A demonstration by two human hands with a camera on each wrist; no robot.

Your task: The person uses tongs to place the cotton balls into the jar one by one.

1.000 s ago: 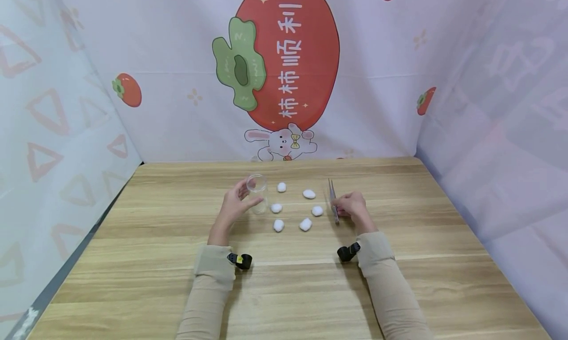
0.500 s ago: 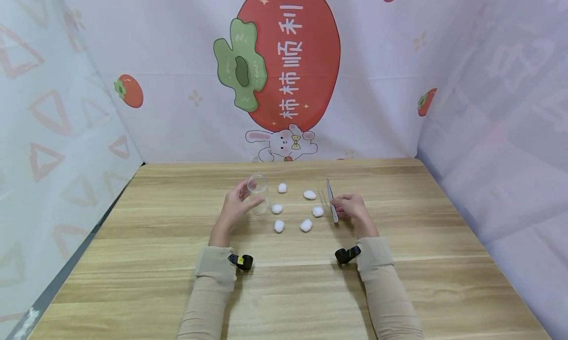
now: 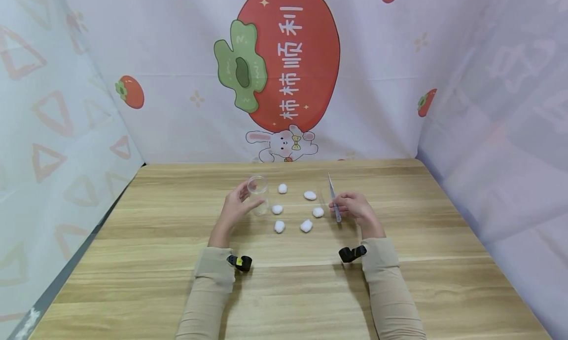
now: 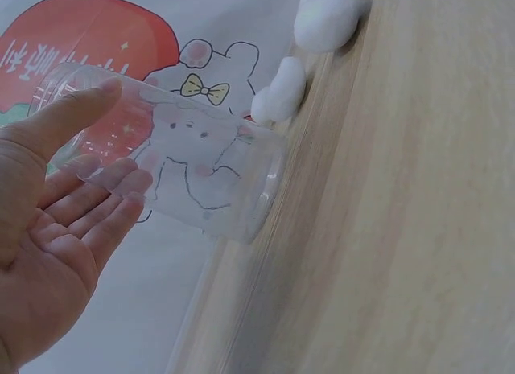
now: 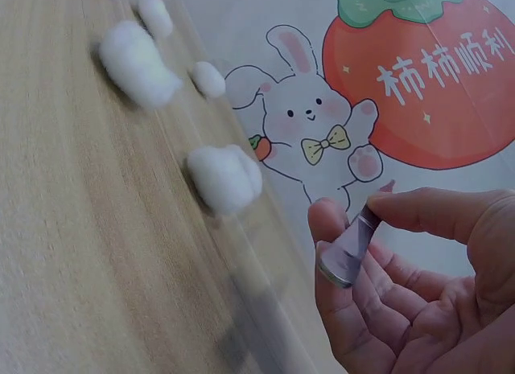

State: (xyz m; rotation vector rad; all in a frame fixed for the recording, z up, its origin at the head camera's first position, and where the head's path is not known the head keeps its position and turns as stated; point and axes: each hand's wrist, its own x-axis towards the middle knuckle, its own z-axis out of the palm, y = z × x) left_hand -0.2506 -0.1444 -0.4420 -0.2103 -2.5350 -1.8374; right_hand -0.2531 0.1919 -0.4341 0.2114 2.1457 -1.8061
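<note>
My left hand (image 3: 234,207) holds a clear plastic jar (image 3: 261,202) that stands upright on the table, its open rim upward. In the left wrist view the thumb lies on one side of the jar (image 4: 213,169) and the fingers curve round the other. Between thumb and fingertips, my right hand (image 3: 357,209) pinches metal tweezers (image 3: 333,188), raised over the table with the tips pointing away. The right wrist view shows the broad end of the tweezers (image 5: 346,257) nearest the camera. Several white cotton balls (image 3: 306,226) lie between the hands, none touched by the tweezers.
A wooden table (image 3: 284,290) carries everything. Behind it hangs a printed cloth backdrop (image 3: 377,83) with a persimmon and a rabbit. Pale cloth side walls (image 3: 497,147) rise left and right. Each sleeve cuff bears a small black wrist camera (image 3: 347,254).
The tweezers have turned in the right hand and their tips have shifted slightly. That hand has moved a little to the right. The left hand and jar have stayed still.
</note>
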